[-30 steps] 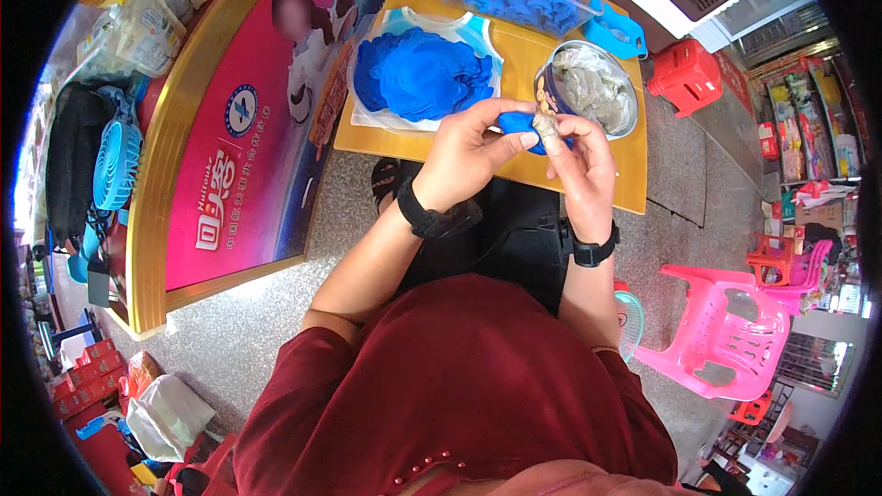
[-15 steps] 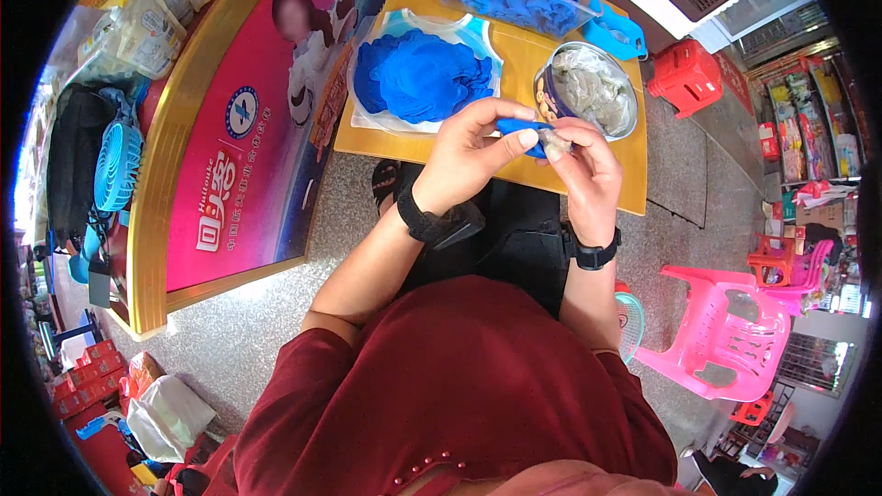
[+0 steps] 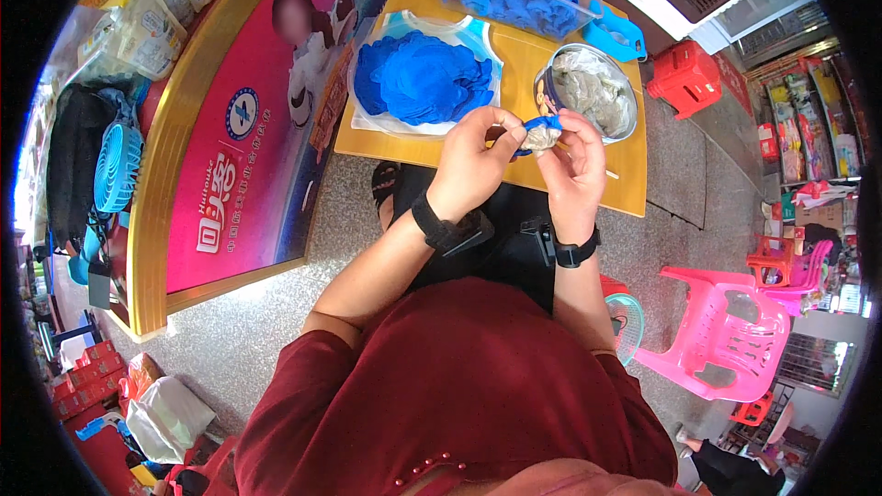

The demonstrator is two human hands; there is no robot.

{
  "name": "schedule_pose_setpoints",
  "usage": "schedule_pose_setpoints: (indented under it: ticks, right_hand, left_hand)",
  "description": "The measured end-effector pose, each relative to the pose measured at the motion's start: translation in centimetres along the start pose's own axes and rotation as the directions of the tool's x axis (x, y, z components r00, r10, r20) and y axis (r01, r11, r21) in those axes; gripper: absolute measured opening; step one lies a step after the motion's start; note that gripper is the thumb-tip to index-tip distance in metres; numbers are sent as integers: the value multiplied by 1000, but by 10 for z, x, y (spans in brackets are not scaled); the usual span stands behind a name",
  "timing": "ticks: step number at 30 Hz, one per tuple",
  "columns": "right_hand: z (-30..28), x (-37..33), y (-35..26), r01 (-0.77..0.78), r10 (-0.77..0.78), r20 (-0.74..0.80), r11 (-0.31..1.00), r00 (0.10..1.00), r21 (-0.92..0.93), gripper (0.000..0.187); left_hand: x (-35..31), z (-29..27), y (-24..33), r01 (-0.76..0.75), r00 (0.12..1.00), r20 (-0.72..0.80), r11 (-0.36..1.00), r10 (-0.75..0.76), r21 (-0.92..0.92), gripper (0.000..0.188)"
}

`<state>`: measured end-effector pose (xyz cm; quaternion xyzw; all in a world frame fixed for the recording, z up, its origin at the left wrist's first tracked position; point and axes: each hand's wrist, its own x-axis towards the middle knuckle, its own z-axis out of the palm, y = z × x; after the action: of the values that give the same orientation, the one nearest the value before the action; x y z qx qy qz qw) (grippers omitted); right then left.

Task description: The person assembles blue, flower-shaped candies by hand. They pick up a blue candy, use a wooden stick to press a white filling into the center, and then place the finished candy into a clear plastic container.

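Observation:
Between both hands, over the near edge of the table, is a small blue cloth piece (image 3: 542, 122) with a pale grey-beige wad (image 3: 540, 138) in it. My left hand (image 3: 470, 158) pinches its left side with thumb and forefinger. My right hand (image 3: 577, 163) grips its right side, fingers curled behind the blue edge. A heap of flat blue pieces (image 3: 423, 78) lies to the left on a white and turquoise sheet (image 3: 478, 32). Just beyond my right hand stands a round tin (image 3: 630, 127), holding greyish material in clear plastic (image 3: 588, 83).
At the table's far side, a clear plastic bin (image 3: 514, 23) holds many blue pieces; a bright blue tray (image 3: 617, 34) sits beside it. A small white stick (image 3: 612, 174) lies near the table's right edge. A pink counter (image 3: 230, 156) stands left, a pink chair (image 3: 726, 331) right.
Both hands have shifted slightly left with the piece. It has turned, and more of the pale wad shows now. The white stick on the table has come into view.

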<state>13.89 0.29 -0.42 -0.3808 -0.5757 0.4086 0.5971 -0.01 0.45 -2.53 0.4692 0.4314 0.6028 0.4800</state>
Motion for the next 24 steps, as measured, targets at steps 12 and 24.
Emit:
schedule_pose_setpoints:
  ticks: [12,24]
  right_hand:
    - [10,-9,13,5,-3,-29,997,1000,76,13]
    - [17,5,-1,-285,314,-73,922,947,263,19]
  left_hand:
    - [-4,4,12,-296,945,-66,922,321,249,8]
    - [-9,9,14,-384,908,3,826,420,414,9]
